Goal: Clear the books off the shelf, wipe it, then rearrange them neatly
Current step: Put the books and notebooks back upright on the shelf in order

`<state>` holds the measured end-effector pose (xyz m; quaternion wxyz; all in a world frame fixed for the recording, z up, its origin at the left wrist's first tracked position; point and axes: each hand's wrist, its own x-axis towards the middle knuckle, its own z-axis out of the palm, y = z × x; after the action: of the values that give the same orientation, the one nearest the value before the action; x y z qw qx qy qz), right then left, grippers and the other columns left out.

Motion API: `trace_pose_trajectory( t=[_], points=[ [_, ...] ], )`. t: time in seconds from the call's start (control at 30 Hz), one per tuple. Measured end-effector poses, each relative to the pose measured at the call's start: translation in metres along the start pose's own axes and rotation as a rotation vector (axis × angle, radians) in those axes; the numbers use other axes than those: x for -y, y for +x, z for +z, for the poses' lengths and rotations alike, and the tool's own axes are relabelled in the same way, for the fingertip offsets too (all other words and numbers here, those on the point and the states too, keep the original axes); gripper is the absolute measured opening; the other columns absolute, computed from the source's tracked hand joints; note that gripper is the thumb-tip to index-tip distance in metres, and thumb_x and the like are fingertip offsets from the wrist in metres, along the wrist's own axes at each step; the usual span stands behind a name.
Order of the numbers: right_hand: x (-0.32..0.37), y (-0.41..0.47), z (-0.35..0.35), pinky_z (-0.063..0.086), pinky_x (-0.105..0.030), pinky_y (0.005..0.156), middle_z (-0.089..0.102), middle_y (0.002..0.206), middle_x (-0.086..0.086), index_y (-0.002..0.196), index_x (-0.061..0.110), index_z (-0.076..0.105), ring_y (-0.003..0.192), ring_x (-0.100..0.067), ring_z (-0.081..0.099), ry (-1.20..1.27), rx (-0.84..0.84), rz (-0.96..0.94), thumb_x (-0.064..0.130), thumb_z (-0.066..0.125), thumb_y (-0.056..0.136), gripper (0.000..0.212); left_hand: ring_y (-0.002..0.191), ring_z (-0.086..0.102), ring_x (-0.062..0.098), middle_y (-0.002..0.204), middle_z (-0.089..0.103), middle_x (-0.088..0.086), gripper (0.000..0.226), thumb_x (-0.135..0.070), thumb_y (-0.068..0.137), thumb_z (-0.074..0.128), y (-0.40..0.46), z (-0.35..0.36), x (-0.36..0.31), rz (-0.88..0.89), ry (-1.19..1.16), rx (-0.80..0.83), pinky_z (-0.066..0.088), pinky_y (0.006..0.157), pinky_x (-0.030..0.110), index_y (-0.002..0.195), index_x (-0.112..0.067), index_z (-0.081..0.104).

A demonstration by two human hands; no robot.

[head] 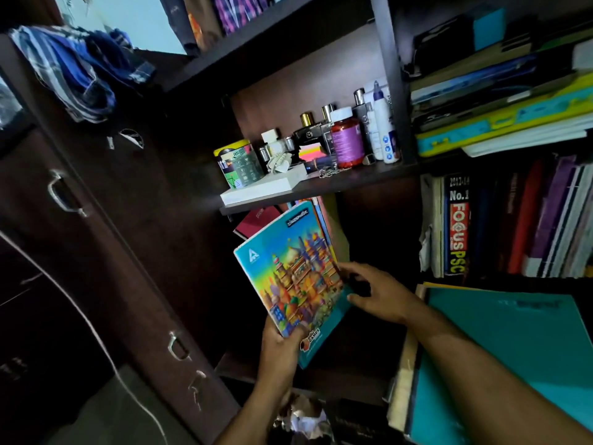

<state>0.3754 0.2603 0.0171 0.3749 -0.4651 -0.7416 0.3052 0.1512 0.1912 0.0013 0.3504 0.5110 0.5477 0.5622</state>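
A colourful notebook (290,268) with a city picture on its cover leans at the front of a small stack of books in the dark lower-middle shelf compartment (369,374). My left hand (280,350) grips the stack at its bottom edge, thumb on the cover. My right hand (377,295) holds the stack's right edge with curled fingers. A maroon book (256,221) and several thin books (322,216) show behind the notebook.
The shelf above carries bottles, a red jar (346,139), a tin (236,163) and a white box (263,187). Upright books (513,226) fill the right compartment, with teal folders (513,342) below. A dark cupboard with handles (62,192) stands left. Crumpled paper (305,419) lies underneath.
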Motion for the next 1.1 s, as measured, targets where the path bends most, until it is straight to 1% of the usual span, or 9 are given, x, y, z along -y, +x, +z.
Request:
trace_pose_trajectory(
  t=[0.07, 0.2, 0.23, 0.33, 0.4, 0.57, 0.77, 0.93, 1.1],
  points=[
    [0.000, -0.001, 0.001, 0.043, -0.035, 0.111, 0.047, 0.148, 0.003, 0.147, 0.036, 0.045, 0.134, -0.015, 0.046, -0.044, 0.034, 0.015, 0.021, 0.072, 0.092, 0.063, 0.103, 0.073, 0.015, 0.114, 0.076, -0.004, 0.035, -0.010, 0.090, 0.073, 0.001, -0.006, -0.004, 0.015, -0.039, -0.024, 0.060, 0.086, 0.037, 0.121, -0.026, 0.064],
    [-0.001, 0.002, 0.002, 0.046, -0.034, 0.106, 0.049, 0.145, 0.004, 0.141, 0.036, 0.049, 0.131, -0.015, 0.048, -0.098, 0.019, 0.096, 0.028, 0.074, 0.091, 0.056, 0.109, 0.070, 0.013, 0.118, 0.074, -0.009, 0.037, -0.038, 0.091, 0.069, 0.000, -0.005, -0.004, 0.096, 0.084, -0.103, 0.058, 0.089, 0.039, 0.126, -0.030, 0.061],
    [-0.002, 0.003, 0.003, 0.047, -0.033, 0.105, 0.050, 0.144, 0.003, 0.140, 0.035, 0.049, 0.130, -0.015, 0.049, -0.102, 0.006, 0.129, 0.030, 0.074, 0.090, 0.056, 0.109, 0.070, 0.011, 0.117, 0.073, -0.010, 0.037, -0.041, 0.090, 0.067, -0.001, -0.003, -0.004, 0.111, 0.100, -0.120, 0.057, 0.088, 0.035, 0.125, -0.031, 0.061],
    [0.003, 0.013, -0.004, 0.048, -0.033, 0.099, 0.052, 0.144, -0.002, 0.144, 0.027, 0.045, 0.125, -0.019, 0.053, -0.121, -0.010, 0.265, 0.034, 0.075, 0.088, 0.063, 0.102, 0.066, -0.006, 0.108, 0.069, -0.019, 0.033, -0.044, 0.086, 0.064, -0.003, 0.001, -0.008, 0.169, 0.166, -0.133, 0.049, 0.075, 0.008, 0.118, -0.033, 0.059],
    [0.017, 0.021, -0.011, 0.045, -0.029, 0.096, 0.052, 0.145, -0.004, 0.148, 0.022, 0.042, 0.127, -0.023, 0.053, -0.126, 0.027, 0.322, 0.034, 0.074, 0.089, 0.069, 0.096, 0.061, -0.019, 0.109, 0.066, -0.022, 0.031, -0.037, 0.090, 0.066, -0.007, 0.002, -0.008, 0.196, 0.201, -0.109, 0.045, 0.070, 0.001, 0.119, -0.029, 0.059],
    [0.033, 0.047, -0.004, 0.052, -0.042, 0.102, 0.056, 0.140, -0.007, 0.145, 0.026, 0.042, 0.122, -0.027, 0.059, -0.160, -0.079, 0.247, 0.041, 0.068, 0.093, 0.060, 0.091, 0.059, -0.024, 0.105, 0.066, -0.023, 0.024, -0.027, 0.096, 0.068, -0.006, 0.003, -0.001, 0.185, 0.261, -0.074, 0.045, 0.069, 0.001, 0.107, -0.045, 0.057],
    [0.011, 0.056, 0.013, 0.054, -0.047, 0.096, 0.059, 0.137, -0.004, 0.143, 0.027, 0.042, 0.120, -0.025, 0.060, -0.154, -0.216, 0.139, 0.037, 0.060, 0.099, 0.049, 0.097, 0.063, -0.013, 0.107, 0.067, -0.027, 0.018, -0.052, 0.086, 0.062, -0.001, 0.002, 0.003, 0.157, 0.261, -0.052, 0.051, 0.076, 0.015, 0.103, -0.049, 0.059],
    [0.004, 0.057, 0.006, 0.053, -0.039, 0.096, 0.063, 0.133, -0.003, 0.139, 0.025, 0.053, 0.118, -0.020, 0.060, -0.045, -0.216, 0.137, 0.023, 0.061, 0.101, 0.039, 0.099, 0.057, -0.024, 0.102, 0.062, -0.048, 0.020, -0.047, 0.088, 0.062, -0.005, 0.005, -0.004, 0.159, 0.258, -0.022, 0.045, 0.074, 0.001, 0.107, -0.052, 0.057],
    [0.006, 0.056, 0.005, 0.055, -0.040, 0.091, 0.066, 0.126, -0.003, 0.134, 0.026, 0.056, 0.112, -0.022, 0.063, -0.071, -0.231, 0.132, 0.024, 0.058, 0.102, 0.032, 0.098, 0.057, -0.025, 0.103, 0.059, -0.051, 0.027, -0.043, 0.087, 0.060, -0.010, 0.009, -0.010, 0.169, 0.210, -0.010, 0.045, 0.070, 0.000, 0.113, -0.051, 0.054]
  ],
)
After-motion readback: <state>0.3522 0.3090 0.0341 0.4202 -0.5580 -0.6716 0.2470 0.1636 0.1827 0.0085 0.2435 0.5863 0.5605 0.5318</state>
